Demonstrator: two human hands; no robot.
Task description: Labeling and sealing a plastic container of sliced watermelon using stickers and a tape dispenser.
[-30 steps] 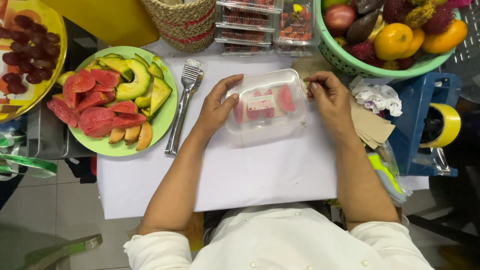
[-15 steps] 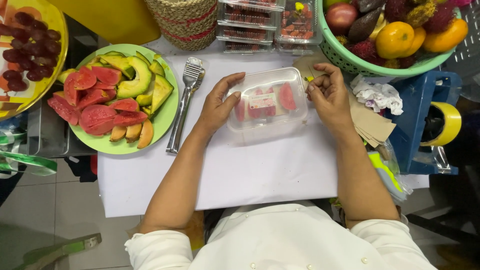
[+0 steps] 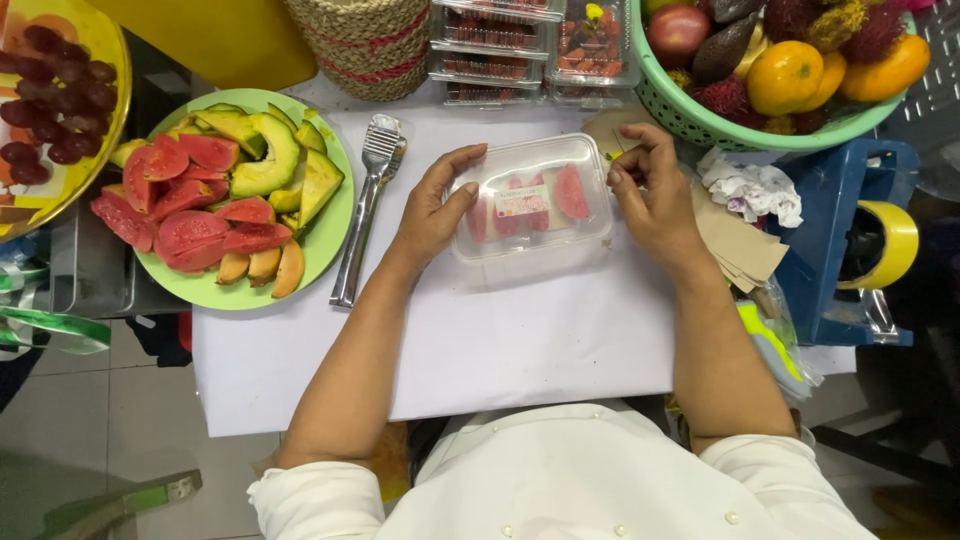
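A clear plastic lidded box with red fruit slices and a small label lies on the white paper sheet. My left hand grips its left side, thumb on the lid. At the box's right end my right hand rests with curled fingers pinching the rim. Metal tongs lie just left of my left hand.
A green plate of sliced red fruit and avocado sits at left. A yellow tray of dark grapes is far left. Stacked filled boxes, a woven basket and a green fruit basket line the back. Brown paper and a yellow tape roll lie at right.
The box has shifted slightly toward me and my hands stay on its two ends, fingers adjusting at the rim.
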